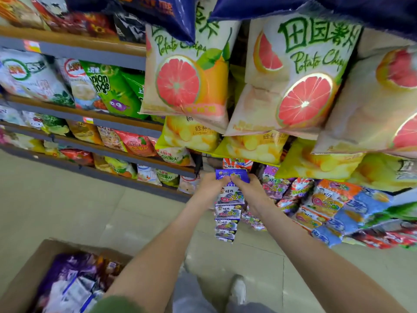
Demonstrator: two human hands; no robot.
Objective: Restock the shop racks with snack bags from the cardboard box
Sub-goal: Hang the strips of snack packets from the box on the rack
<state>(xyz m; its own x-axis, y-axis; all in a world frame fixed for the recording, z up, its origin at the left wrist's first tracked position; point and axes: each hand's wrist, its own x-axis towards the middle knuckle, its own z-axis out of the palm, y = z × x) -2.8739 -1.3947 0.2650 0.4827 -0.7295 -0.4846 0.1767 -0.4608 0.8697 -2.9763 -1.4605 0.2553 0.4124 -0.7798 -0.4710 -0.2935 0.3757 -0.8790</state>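
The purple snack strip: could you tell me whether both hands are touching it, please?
Touching. The head view shows the left hand and right hand pinching the purple snack strip at its top, fingers curled over it.

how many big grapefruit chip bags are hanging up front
3 grapefruit chip bags: left, middle, right edge. More may hang hidden behind them.

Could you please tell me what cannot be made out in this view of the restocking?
Head view:
Whether the purple strip is on a hook: hidden behind its header and the left hand and right hand pinching it.
The cardboard box: cut off by the left and bottom edges, partly covered by the left forearm; contents uncountable.
The strip's lower bags: print blurred.
The dark blue bags on top: cut by the top edge.
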